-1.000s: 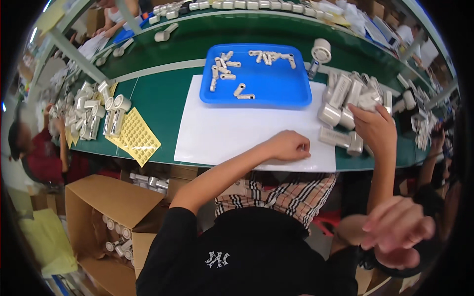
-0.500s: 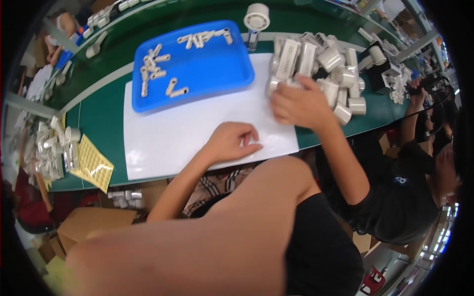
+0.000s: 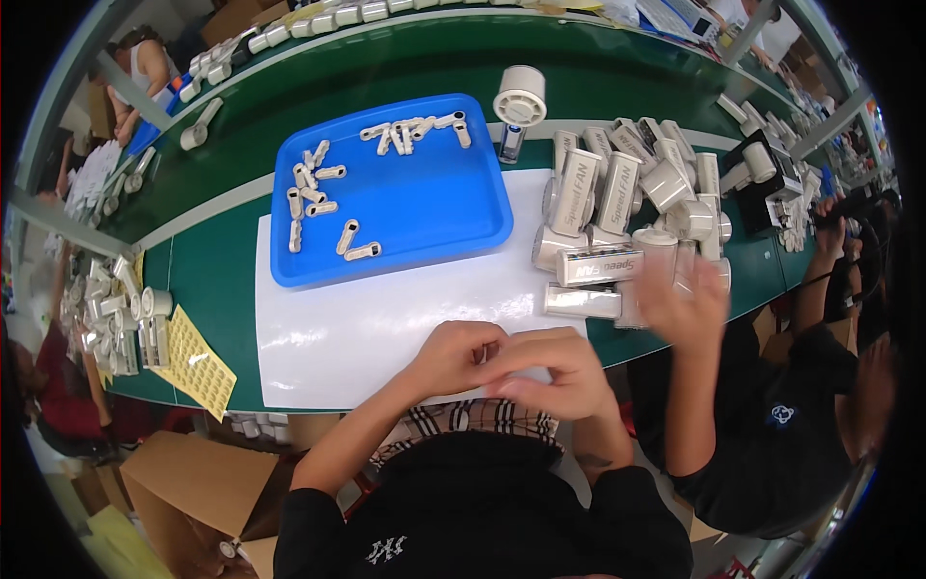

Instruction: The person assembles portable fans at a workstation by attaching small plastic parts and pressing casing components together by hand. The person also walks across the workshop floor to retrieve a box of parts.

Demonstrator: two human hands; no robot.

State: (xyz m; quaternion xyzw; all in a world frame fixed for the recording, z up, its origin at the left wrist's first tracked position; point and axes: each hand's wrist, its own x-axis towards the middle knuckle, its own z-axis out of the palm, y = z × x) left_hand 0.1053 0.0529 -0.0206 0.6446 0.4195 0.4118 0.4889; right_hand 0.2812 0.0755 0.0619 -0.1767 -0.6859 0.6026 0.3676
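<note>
Near the front edge of the table my left hand and my right hand meet over the white sheet. The left fingers are loosely bent, and their tips are partly hidden by the right hand. My right fingers arch over them, with a gap to the thumb; I see nothing held in either hand. Beyond them a blue tray holds several small white elongated parts. On the right lies a pile of white handheld fans in clear boxes. A co-worker's blurred hand is over its near side.
A white fan stands upright behind the tray's right corner. At left are a yellow sticker sheet and more white fans. A black box stands at far right. An opened carton sits below the table at left.
My right arm, which crossed the lower view close up, has come down and its hand now meets the left. The co-worker's hand has shifted right and boxed fans lie where it was. The view has tilted.
</note>
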